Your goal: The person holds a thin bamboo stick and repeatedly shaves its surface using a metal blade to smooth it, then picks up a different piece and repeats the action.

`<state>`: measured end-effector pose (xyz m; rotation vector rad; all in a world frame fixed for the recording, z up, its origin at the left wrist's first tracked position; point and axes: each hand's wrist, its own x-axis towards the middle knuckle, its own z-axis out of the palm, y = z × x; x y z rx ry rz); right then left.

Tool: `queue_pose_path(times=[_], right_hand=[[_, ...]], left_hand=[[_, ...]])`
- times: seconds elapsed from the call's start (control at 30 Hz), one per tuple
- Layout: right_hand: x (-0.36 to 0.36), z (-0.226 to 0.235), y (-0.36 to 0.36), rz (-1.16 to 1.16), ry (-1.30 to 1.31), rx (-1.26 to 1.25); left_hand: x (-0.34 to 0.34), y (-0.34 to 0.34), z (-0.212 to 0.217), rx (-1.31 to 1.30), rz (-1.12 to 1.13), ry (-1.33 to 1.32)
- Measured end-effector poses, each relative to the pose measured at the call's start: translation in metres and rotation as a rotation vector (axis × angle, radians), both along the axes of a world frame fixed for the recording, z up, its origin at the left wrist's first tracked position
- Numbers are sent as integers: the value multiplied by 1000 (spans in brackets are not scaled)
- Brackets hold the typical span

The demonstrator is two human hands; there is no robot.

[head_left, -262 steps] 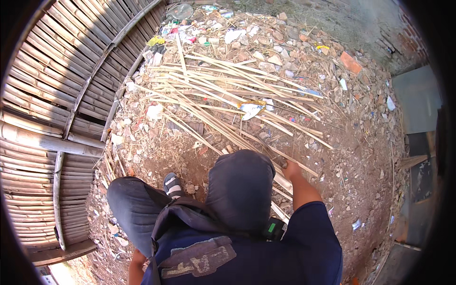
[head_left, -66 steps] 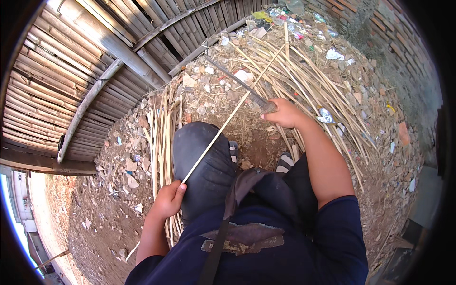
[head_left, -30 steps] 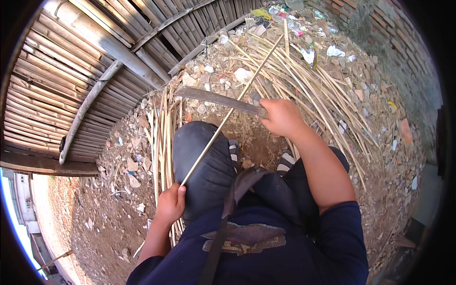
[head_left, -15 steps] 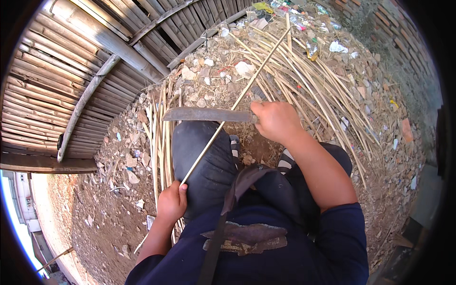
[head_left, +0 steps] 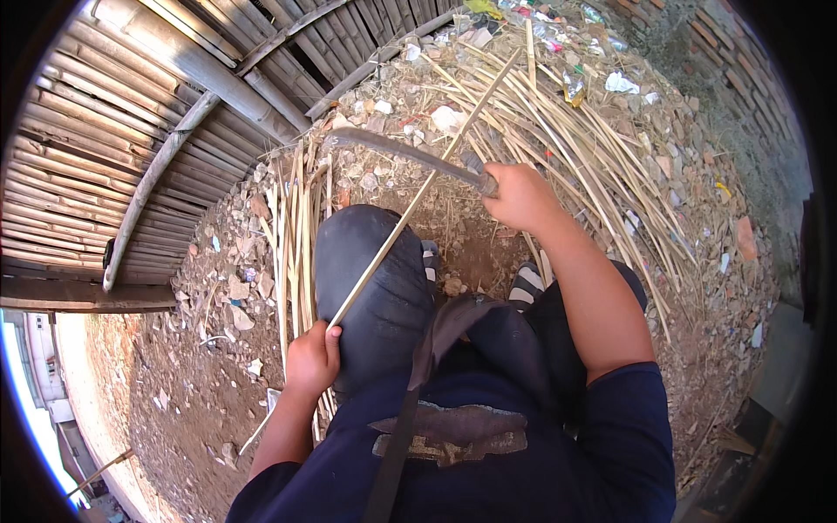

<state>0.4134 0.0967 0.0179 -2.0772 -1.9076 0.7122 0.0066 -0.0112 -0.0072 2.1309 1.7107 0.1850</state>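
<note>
In my left hand (head_left: 312, 359), closed beside my bent left knee, is the near end of a long, thin bamboo strip (head_left: 381, 256). The strip slants up and away across the knee toward the far right. My right hand (head_left: 520, 199) is wrapped round the handle of a machete (head_left: 401, 148), which is mostly hidden by the fingers. Its long dark blade points left and crosses the strip beyond my knee. Whether the edge bites into the strip, I cannot tell.
Many cut bamboo strips (head_left: 602, 187) lie spread on the rubble at the right. Another bundle of strips (head_left: 296, 253) lies left of my knee. A bamboo-slat wall (head_left: 96, 174) stands at the left, a brick wall (head_left: 741, 83) at the far right. Litter and stones cover the ground.
My right hand and the machete have moved farther away along the strip, and the blade has tilted, its tip now higher. My left hand has shifted slightly, still holding the strip.
</note>
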Motion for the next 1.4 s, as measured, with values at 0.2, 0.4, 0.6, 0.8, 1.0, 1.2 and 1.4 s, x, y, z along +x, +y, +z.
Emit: queue_pose_path(times=[0.2, 0.4, 0.6, 0.8, 1.0, 1.2, 1.4], right_hand=[[49, -34, 21, -187, 186, 3], [21, -26, 3, -2, 750, -356], [36, -26, 12, -66, 819, -337], [1, -8, -1, 75, 208, -55], [40, -21, 16, -107, 184, -37], [12, 0, -3, -14, -46, -13], [3, 6, -10, 57, -107, 62]], left_hand=[[6, 4, 21, -35, 16, 67], [6, 2, 9, -16, 13, 28], [6, 3, 4, 56, -30, 63], [3, -3, 6, 7, 5, 120], [5, 1, 0, 76, 3, 109], [9, -4, 11, 62, 29, 171], [11, -3, 5, 83, 39, 178]])
